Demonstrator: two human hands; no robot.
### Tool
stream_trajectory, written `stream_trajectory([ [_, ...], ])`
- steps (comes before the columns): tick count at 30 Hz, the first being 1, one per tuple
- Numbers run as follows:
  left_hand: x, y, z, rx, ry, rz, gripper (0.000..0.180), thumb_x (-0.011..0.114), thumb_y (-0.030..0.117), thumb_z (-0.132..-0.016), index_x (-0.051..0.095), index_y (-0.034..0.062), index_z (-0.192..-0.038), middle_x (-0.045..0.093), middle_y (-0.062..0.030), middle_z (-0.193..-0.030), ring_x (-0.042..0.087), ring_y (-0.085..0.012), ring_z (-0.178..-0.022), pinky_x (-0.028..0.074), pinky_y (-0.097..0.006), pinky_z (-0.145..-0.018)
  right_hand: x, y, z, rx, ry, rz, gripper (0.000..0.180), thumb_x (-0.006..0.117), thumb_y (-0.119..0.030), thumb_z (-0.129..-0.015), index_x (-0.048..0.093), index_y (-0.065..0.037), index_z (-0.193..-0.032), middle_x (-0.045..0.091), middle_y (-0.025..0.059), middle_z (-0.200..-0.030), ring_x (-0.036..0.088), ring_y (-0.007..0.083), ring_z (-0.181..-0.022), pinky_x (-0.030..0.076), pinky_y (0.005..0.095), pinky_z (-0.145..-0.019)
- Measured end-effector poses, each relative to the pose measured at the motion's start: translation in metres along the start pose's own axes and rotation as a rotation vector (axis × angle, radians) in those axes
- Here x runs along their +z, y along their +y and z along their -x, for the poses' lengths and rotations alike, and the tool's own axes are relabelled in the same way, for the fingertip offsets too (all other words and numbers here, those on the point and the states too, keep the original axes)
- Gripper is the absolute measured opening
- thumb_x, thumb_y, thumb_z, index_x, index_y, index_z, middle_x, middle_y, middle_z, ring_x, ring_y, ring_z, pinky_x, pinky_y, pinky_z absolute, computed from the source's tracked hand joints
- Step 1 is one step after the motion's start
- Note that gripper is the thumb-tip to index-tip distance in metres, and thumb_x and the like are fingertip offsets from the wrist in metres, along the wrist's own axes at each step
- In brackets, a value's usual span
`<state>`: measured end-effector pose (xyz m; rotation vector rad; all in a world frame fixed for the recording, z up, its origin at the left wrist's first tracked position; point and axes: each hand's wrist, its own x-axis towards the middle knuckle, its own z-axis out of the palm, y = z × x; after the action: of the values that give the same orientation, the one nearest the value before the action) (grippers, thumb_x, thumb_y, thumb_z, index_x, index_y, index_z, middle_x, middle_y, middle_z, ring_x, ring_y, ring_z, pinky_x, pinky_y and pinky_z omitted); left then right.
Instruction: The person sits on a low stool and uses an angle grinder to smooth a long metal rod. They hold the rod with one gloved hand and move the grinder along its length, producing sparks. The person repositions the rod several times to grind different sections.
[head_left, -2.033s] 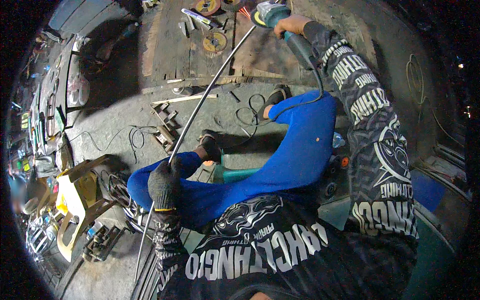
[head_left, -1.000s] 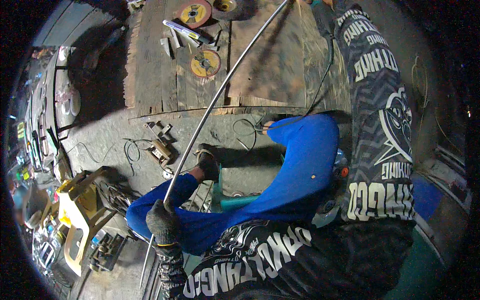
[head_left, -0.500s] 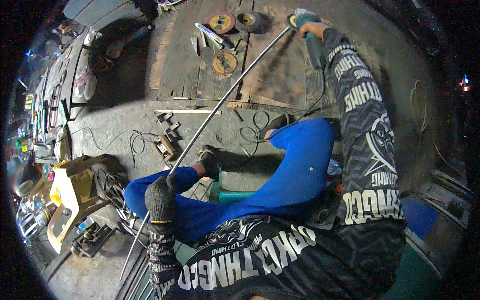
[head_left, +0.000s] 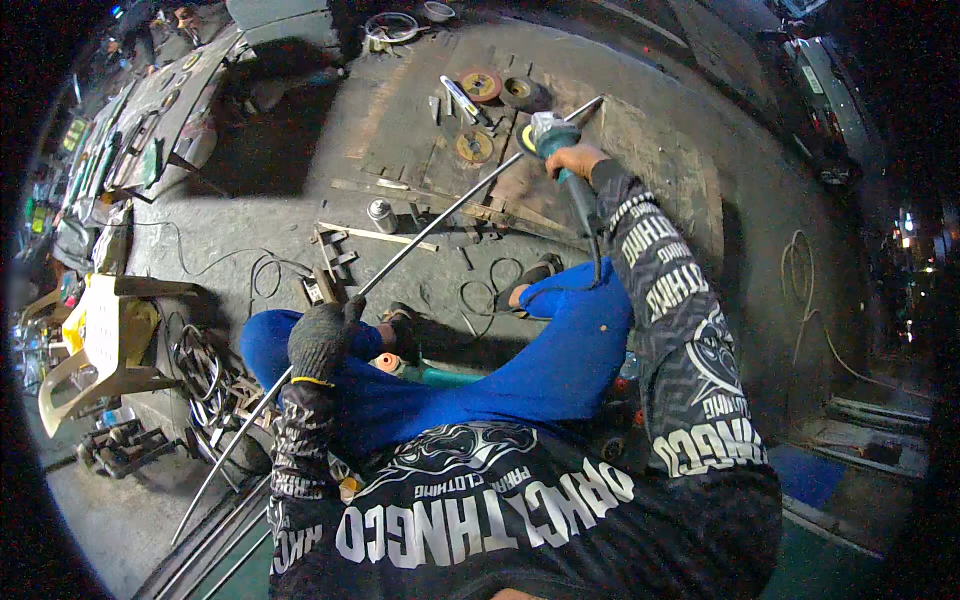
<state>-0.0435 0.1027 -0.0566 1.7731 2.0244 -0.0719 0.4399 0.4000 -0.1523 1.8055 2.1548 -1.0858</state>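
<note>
Grinder (head_left: 552,133) now lowered onto the rod (head_left: 420,237), held tight in right hand (head_left: 573,158). Gloved left hand (head_left: 322,337) clenched around rod.

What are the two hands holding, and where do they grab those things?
The gloved left hand grips the long metal rod partway along it. The bare right hand holds the angle grinder by its body.

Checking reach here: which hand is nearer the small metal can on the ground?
Left. The gloved left hand grips the rod below the can; the right hand holds the grinder, farther right.
</note>
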Motion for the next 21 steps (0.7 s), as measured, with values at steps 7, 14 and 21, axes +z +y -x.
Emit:
stream_trajectory([
  [7, -0.001, 0.004, -0.005, -0.017, -0.031, 0.031, 0.052, 0.055, 0.051, -0.090, 0.072, 0.0025, -0.084, 0.068, -0.0254, -0.085, 0.067, -0.0418, -0.082, 0.051, -0.052, -0.073, 0.041, -0.059, 0.021, 0.168, 0.049, -0.078, 0.066, 0.077, -0.050, -0.057, 0.073, -0.001, -0.100, 0.068, 0.0222, -0.116, 0.066, 0.0313, -0.106, 0.052, 0.0399, -0.090],
  [14, 0.013, -0.013, -0.008, 0.135, -0.047, -0.020, 0.047, 0.052, 0.045, -0.089, 0.072, 0.0021, -0.094, 0.069, -0.0251, -0.091, 0.068, -0.0414, -0.088, 0.052, -0.051, -0.079, 0.068, -0.151, 0.091, 0.121, 0.141, -0.195, 0.043, 0.081, -0.036, -0.058, 0.073, 0.002, -0.076, 0.072, 0.0165, -0.082, 0.069, 0.0245, -0.074, 0.054, 0.0358, -0.068],
  [21, 0.042, -0.036, -0.028, 0.180, -0.051, -0.029, 0.050, 0.052, 0.047, -0.090, 0.072, 0.0015, -0.095, 0.069, -0.0256, -0.094, 0.067, -0.0421, -0.091, 0.052, -0.052, -0.082, 0.085, -0.205, 0.118, 0.166, 0.014, -0.066, 0.068, 0.081, -0.043, -0.052, 0.072, 0.006, -0.098, 0.069, 0.0261, -0.110, 0.068, 0.0350, -0.101, 0.055, 0.0394, -0.086],
])
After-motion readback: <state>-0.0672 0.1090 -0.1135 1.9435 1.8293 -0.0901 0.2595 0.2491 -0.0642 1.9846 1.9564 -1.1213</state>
